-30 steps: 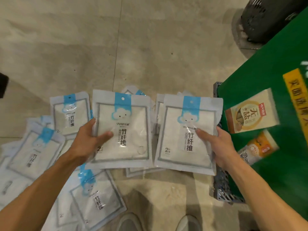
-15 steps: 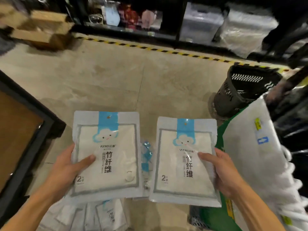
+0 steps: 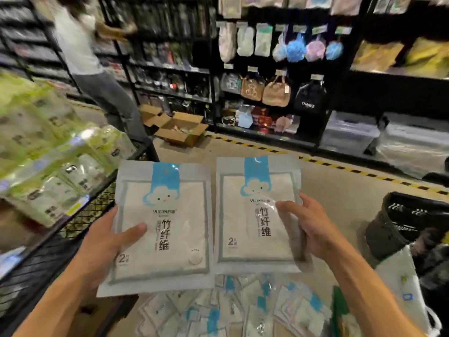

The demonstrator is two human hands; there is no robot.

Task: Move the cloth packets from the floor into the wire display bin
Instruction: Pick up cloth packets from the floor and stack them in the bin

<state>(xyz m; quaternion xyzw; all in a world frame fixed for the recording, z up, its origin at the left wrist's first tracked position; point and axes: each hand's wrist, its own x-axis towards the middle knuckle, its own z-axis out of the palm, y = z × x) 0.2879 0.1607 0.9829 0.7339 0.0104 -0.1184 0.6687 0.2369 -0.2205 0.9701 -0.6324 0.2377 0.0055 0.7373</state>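
I hold two white cloth packets with blue cloud labels up in front of me. My left hand (image 3: 107, 242) grips the left packet (image 3: 165, 229) by its left edge, thumb across the front. My right hand (image 3: 308, 224) grips the right packet (image 3: 255, 215) by its right edge, thumb on the front. Several more packets (image 3: 233, 312) lie in a heap on the floor below. The black wire display bin (image 3: 80, 215) stands to my left, holding green-wrapped goods (image 3: 48, 154).
A person (image 3: 92, 64) stands at the shelves at the back left. An open cardboard box (image 3: 179, 127) lies on the floor ahead. A black basket (image 3: 408, 224) sits at the right. A green sack and white bag (image 3: 398, 283) are at the lower right. Dark store shelving (image 3: 267, 69) fills the back.
I have risen from the floor with both packets; the view tilted up from the heap to the shelves. The wire bin has come into view at the left.
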